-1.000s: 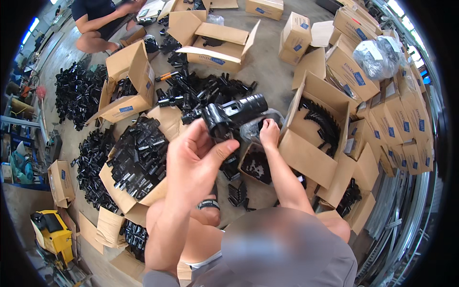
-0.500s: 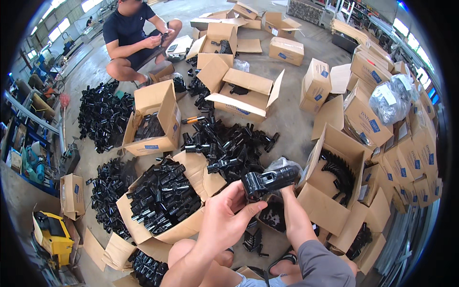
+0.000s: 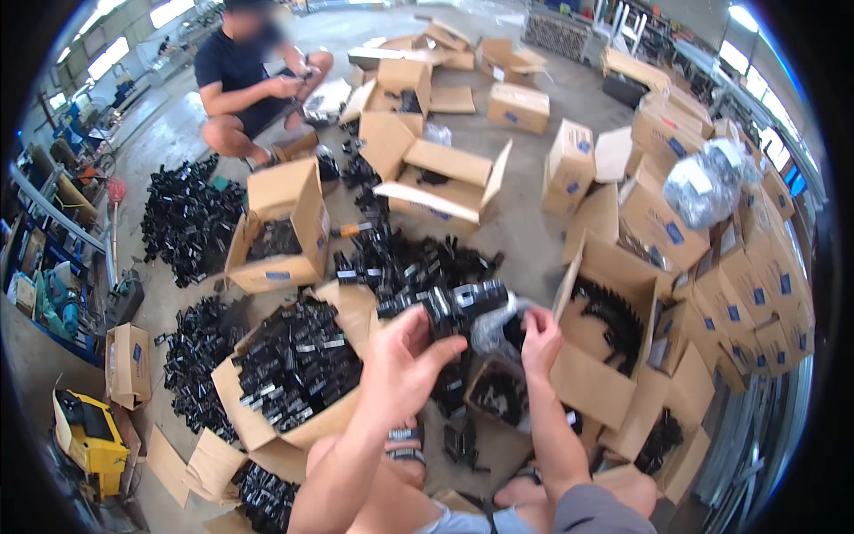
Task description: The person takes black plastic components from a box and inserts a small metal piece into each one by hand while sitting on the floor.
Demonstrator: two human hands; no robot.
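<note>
My left hand (image 3: 396, 356) grips a glossy black tubular bracket (image 3: 467, 301) with a slot in its side, held up over the floor pile. To its right and apart from it, my right hand (image 3: 540, 341) is closed in a pinch on a small black part (image 3: 515, 329), whose exact kind is blurred. A clear plastic bag (image 3: 489, 331) shows behind and beside it. Just below, a small open box (image 3: 474, 411) holds small black pieces. Left of my left arm, an open carton (image 3: 233, 392) is heaped with similar black brackets (image 3: 298, 360).
A pile of black parts (image 3: 418, 262) lies ahead on the floor, with more heaps (image 3: 191, 214) at left. An open carton (image 3: 592, 392) with curved rows of black parts stands at right, before stacked cartons (image 3: 747, 294). A person (image 3: 245, 80) squats far left.
My right hand has come away from the bracket and moved slightly up, now pinching a small black part. The bracket has turned a little in my left hand. The whole view has shifted slightly.
</note>
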